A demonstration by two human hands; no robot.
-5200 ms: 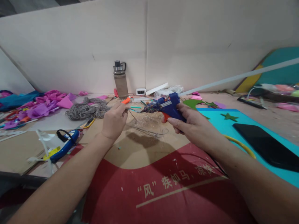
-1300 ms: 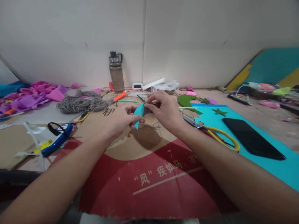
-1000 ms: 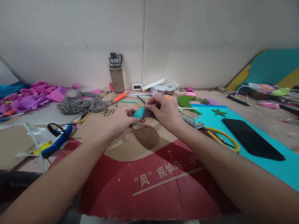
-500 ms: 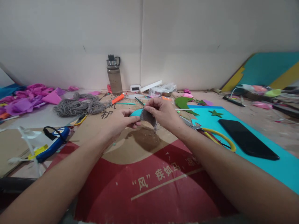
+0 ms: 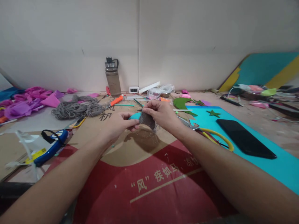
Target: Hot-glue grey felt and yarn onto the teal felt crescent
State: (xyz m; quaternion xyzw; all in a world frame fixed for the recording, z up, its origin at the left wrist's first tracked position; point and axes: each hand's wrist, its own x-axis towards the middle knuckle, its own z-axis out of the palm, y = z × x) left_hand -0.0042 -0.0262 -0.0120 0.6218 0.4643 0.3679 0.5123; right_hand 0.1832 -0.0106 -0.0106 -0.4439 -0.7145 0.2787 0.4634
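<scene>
Both hands meet over the middle of a cardboard sheet [image 5: 130, 155] printed red and tan. My left hand [image 5: 118, 124] pinches a small teal foam piece [image 5: 135, 115] from the left. My right hand [image 5: 161, 114] pinches a dark grey piece [image 5: 147, 119] pressed against the teal one, fingers closed on its upper edge. The two pieces touch each other between my fingertips, held a little above the cardboard. Their shadow falls on the cardboard just below.
Yellow-handled scissors [image 5: 210, 137] lie right of my right wrist on a teal foam sheet [image 5: 275, 165] with a black phone [image 5: 245, 138]. Grey cord [image 5: 77, 109], pink paper [image 5: 28, 101], a water bottle [image 5: 112, 77] and an orange cutter [image 5: 116, 100] sit behind. A blue tool [image 5: 50, 146] lies at the left.
The blue glue gun held 5 s ago has left my right hand. Both hands now grip the teal and grey pieces, and the grey piece has turned more toward me over the last second.
</scene>
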